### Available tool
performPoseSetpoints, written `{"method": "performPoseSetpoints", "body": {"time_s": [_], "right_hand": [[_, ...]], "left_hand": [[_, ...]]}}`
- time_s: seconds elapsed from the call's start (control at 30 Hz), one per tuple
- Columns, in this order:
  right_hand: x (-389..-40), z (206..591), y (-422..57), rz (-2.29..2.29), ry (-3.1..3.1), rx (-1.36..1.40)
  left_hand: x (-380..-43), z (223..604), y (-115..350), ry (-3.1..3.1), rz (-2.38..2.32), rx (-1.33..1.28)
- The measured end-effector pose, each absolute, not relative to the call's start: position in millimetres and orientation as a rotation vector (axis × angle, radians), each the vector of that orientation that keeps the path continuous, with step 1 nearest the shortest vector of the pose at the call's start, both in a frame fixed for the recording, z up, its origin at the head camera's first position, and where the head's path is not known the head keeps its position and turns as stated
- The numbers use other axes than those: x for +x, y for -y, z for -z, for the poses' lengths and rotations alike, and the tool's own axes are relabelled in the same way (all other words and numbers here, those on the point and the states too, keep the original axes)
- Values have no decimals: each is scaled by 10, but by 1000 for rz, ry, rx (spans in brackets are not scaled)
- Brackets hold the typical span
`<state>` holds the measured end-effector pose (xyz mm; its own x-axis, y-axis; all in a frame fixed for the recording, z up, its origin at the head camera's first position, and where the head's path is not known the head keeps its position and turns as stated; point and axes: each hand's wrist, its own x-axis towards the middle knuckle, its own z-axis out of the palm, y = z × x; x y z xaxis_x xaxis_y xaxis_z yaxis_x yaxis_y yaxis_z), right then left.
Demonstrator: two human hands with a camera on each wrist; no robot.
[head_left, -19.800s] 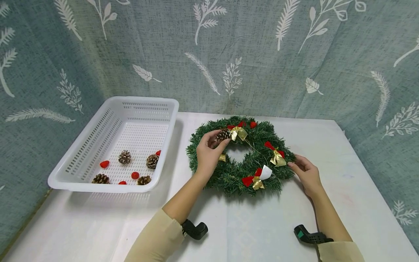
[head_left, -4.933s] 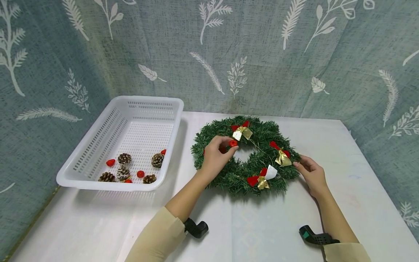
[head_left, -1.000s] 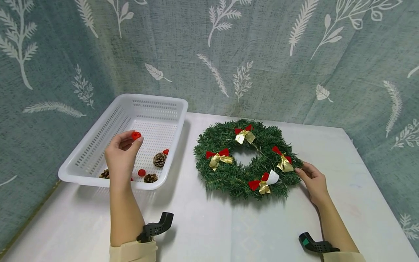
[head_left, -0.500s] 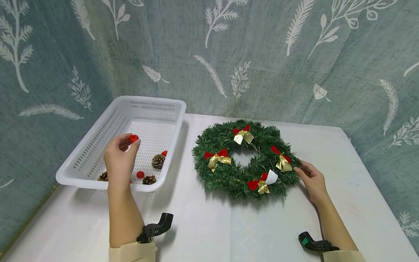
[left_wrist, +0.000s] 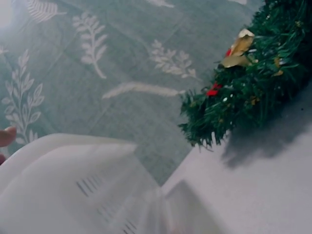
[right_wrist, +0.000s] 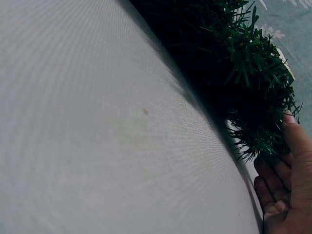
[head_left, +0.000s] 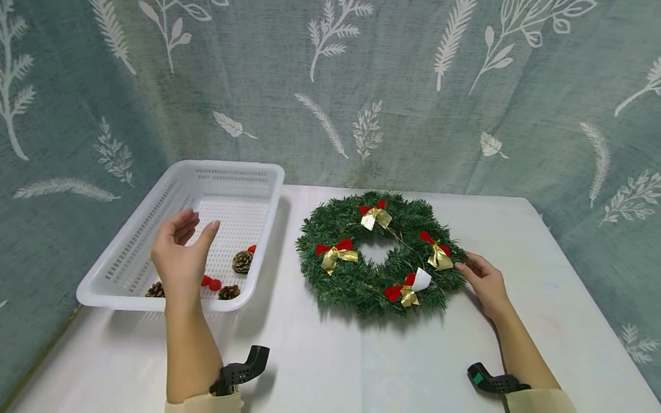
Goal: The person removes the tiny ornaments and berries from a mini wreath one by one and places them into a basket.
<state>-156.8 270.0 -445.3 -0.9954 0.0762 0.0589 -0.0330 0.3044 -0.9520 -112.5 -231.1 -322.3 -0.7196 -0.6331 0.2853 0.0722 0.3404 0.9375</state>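
Note:
My left hand [head_left: 181,252] hovers over the white plastic basket [head_left: 124,302], thumb and fingers spread apart with nothing between them. Inside the basket lie several pine cones [head_left: 242,262] and small red berry ornaments [head_left: 214,284], some hidden behind the hand and wrist. To the right, a green wreath [head_left: 330,287] lies on the table, decorated with several red-and-gold bows [head_left: 338,254]. My right hand [head_left: 485,284] grips the wreath's right edge; the right wrist view shows the thumb on top and fingers curled below. Only fingertips [left_wrist: 7,136] of the left hand enter the left wrist view.
The white table [head_left: 320,367] runs up to a grey-green curtain [head_left: 289,86] with white leaf prints at the back and sides. Each wrist wears a black camera mount [head_left: 240,373]. One bow near the front carries a white tab [head_left: 422,279].
The left hand carried a red berry ornament from the wreath to the basket, then let go of it over the basket. The right hand stays at the wreath's edge.

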Motion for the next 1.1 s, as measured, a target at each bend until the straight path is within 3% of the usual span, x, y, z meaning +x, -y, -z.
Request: {"method": "performPoseSetpoints", "body": {"time_s": [0.77,1.1], "right_hand": [[-1618,4398,-2584,-1829,2350,-11],[-1677,4280,-2600,-2020,1994,182]], "left_hand": [[-1200,3232,1995,2131,1426,216],[-1239,3261,1800,2089,1474,61]]}}
